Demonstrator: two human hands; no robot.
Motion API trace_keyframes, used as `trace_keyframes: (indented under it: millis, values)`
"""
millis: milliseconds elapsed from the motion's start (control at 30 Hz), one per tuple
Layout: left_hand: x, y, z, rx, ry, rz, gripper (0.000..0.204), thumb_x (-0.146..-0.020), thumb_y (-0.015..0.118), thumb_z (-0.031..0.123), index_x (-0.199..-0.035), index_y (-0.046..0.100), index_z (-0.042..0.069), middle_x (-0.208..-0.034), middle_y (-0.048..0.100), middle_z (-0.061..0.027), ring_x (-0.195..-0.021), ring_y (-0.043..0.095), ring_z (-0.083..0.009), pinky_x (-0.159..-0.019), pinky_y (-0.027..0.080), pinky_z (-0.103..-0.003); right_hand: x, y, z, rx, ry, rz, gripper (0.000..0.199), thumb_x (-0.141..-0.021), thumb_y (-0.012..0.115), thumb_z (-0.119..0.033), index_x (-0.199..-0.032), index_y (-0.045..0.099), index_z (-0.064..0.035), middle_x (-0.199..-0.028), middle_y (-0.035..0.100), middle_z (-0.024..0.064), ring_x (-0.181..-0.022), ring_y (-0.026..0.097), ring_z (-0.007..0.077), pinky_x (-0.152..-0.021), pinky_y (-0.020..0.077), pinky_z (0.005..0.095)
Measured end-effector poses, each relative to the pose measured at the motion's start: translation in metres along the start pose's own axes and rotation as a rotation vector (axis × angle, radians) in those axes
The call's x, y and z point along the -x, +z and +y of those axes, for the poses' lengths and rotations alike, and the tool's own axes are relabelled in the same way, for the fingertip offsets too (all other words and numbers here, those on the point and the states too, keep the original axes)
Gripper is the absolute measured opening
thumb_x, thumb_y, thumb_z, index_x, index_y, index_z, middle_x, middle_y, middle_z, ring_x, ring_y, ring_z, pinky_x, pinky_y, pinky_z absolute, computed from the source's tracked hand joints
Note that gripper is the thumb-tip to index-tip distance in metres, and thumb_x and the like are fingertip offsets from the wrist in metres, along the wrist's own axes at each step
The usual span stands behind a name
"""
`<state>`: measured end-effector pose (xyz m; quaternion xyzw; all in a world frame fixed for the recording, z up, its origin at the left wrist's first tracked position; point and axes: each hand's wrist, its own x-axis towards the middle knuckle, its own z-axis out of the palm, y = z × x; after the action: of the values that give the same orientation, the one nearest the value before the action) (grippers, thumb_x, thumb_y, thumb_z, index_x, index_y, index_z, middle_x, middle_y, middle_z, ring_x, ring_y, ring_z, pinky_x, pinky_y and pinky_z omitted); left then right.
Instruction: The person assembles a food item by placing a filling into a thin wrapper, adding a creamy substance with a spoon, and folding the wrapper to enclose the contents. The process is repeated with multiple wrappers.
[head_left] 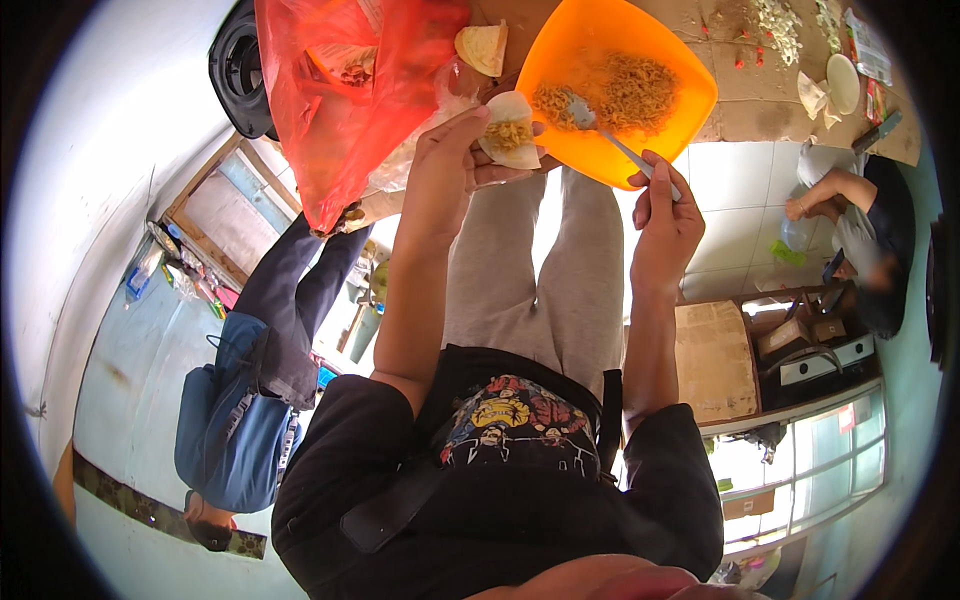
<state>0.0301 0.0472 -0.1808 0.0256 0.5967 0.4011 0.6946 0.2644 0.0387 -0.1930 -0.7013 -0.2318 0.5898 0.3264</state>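
Observation:
My left hand (455, 150) is closed on the edge of a round white wrapper (508, 107) that lies open across its fingers. A small heap of yellowish shredded filling (510, 134) sits in the middle of it. Just to the right is a square orange bowl (690, 85) with a brown-yellow noodle-like filling (640, 90) spread over its bottom. My right hand (668, 215) grips the handle of a grey spoon (625, 150), its head resting in the filling. Beyond the left hand lies a pale half-round piece (482, 48), seemingly a folded wrapper.
A red plastic bag (330, 120) hangs at the left, beside a black round-holed object (238, 75). Brown cardboard (740, 110) carries chopped white bits (776, 30), red pieces, a pale oval dish (843, 83) and a knife (877, 132). One person (225, 400) is at left, another (885, 230) at right.

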Motion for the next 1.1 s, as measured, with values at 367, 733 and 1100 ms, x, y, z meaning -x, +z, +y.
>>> trace_keyframes:
  millis: [367,733,1100]
  values:
    - [-0.022,0.012,0.005,-0.020,-0.025,-0.125,0.064,-0.108,0.043,0.045,-0.133,0.054,-0.012,-0.119,0.069,-0.0292,-0.100,0.075,-0.0350,-0.085,0.064,-0.044,0.002,-0.037,-0.026,-0.176,-0.205,-0.071,0.033,-0.108,0.055,-0.018,-0.126,0.065,0.0076,-0.089,0.067,0.0061,-0.068,0.049,0.0074,-0.061,0.0389,0.0221]
    - [-0.026,0.044,0.014,-0.091,-0.011,-0.235,0.091,-0.103,0.027,0.070,-0.136,0.056,-0.010,-0.120,0.071,-0.0225,-0.101,0.075,-0.0336,-0.077,0.065,-0.042,0.017,-0.048,-0.035,0.142,-0.573,-0.044,0.027,-0.106,0.057,-0.014,-0.117,0.069,0.0072,-0.091,0.070,0.0104,-0.076,0.058,0.0121,-0.068,0.0465,0.0254]
    - [-0.030,0.032,0.003,-0.157,-0.068,-0.163,0.087,-0.103,0.034,0.068,-0.134,0.055,-0.010,-0.118,0.070,-0.0235,-0.100,0.075,-0.0328,-0.077,0.064,-0.045,0.000,-0.036,-0.027,0.727,-0.684,0.105,0.041,-0.088,0.078,-0.015,-0.125,0.068,-0.0021,-0.110,0.064,0.0072,-0.083,0.056,0.0140,-0.067,0.0450,0.0260]
